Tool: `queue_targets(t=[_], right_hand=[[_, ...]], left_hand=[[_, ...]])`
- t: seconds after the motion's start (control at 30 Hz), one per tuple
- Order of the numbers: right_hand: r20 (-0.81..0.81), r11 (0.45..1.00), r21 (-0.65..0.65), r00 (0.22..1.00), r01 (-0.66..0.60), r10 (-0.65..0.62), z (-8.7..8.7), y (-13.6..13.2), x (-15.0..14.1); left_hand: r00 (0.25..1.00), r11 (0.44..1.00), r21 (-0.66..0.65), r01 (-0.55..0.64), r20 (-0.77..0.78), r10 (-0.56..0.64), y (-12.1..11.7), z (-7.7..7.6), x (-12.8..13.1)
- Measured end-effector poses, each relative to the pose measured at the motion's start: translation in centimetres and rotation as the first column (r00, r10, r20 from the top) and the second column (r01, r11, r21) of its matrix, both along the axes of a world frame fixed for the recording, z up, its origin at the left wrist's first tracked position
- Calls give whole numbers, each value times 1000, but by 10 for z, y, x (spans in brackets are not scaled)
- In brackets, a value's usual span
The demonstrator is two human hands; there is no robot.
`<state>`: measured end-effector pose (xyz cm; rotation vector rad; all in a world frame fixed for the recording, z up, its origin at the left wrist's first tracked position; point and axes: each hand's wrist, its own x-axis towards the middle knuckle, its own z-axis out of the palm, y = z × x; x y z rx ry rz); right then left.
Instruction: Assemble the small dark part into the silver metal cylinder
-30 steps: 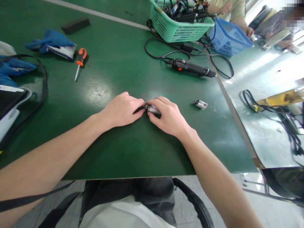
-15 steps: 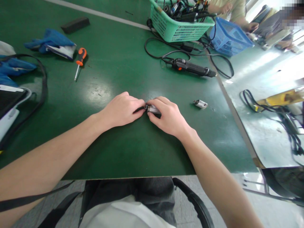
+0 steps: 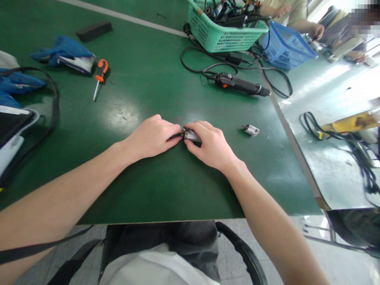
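The person's two hands meet over the green table (image 3: 154,190), with a small silver motor (image 3: 192,136) between them near the middle of the work surface. The right hand (image 3: 209,144) grips the motor narrowly, thumb on the near side and fingers on the far side, and covers its right end. The left hand (image 3: 160,136) has thumb and forefinger almost together at the motor's left end; whether they pinch a part there cannot be told, as the fingers hide it.

A second motor (image 3: 250,130) lies to the right of the right hand, well apart from it. Beyond the hands rests a black power screwdriver (image 3: 242,84), its cord (image 3: 194,73) looped beside a crowded green basket (image 3: 225,41). A blue basket (image 3: 282,49) stands just right of that, with a co-worker's hand (image 3: 317,31) near it. On the left lie an orange-handled screwdriver (image 3: 101,75), a blue cloth bundle (image 3: 67,49) and a dark block (image 3: 94,31), while a black strap (image 3: 56,107) curves along the left side. Past the table's right edge, a yellow tool (image 3: 348,122) lies among cables.
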<state>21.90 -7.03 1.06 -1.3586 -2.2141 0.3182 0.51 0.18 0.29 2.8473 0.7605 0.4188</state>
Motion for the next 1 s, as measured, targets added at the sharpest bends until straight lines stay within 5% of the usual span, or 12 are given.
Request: queue_targets(t=[1.0], right_hand=[[-8,1000,11,1000,17,-17,1,0,0]], left_hand=[[997,996,43,-72,15,72,-5,3,1]])
